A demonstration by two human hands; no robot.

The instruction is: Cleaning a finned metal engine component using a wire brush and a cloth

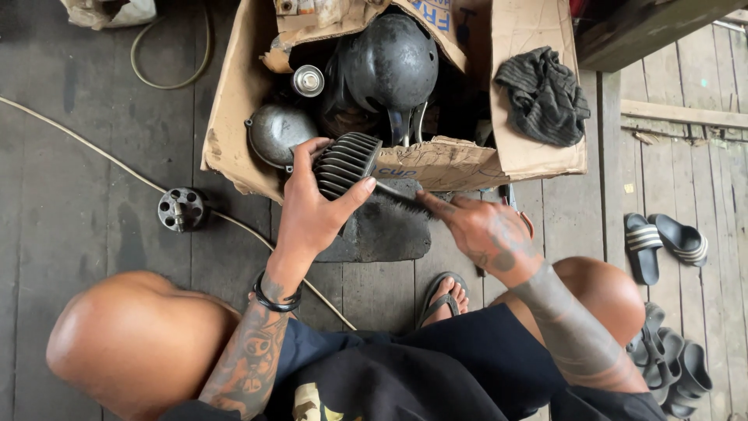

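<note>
My left hand (312, 206) grips a dark finned metal engine part (344, 162), held up in front of a torn cardboard box (234, 101). My right hand (481, 230) holds a dark brush (401, 197) and presses its bristles against the lower side of the finned part. Both hands hover over a flat grey slab (382, 231) on the wooden floor, just above my knees.
The box holds dark rounded metal covers (389, 62), a domed cover (276, 132) and a small can (308, 80). A striped rag (543, 93) lies on its flap. A round metal part (181, 209) and a cord (93, 148) lie left. Sandals (662, 242) rest right.
</note>
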